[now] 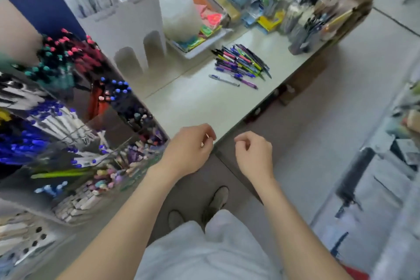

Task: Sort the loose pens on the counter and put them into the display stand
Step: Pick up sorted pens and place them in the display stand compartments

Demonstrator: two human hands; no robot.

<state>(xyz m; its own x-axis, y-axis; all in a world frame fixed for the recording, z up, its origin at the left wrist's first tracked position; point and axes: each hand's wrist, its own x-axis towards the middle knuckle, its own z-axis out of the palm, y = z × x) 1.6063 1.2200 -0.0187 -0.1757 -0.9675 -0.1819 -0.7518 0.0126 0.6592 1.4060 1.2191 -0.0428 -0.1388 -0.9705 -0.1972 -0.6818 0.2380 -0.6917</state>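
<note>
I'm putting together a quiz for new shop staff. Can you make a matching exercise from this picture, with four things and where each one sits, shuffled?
Things
1. pile of loose pens
2. display stand
3. left hand
4. tray of sticky notes

Places
A. at the near corner of the counter
B. mid-counter, near its right edge
C. left of the counter
D. behind the pens, toward the back

Pairs: 1-B, 2-C, 3-A, 4-D

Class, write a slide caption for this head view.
Left hand and right hand hover empty by the counter; loose pens lie beyond, display stand alongside.
</note>
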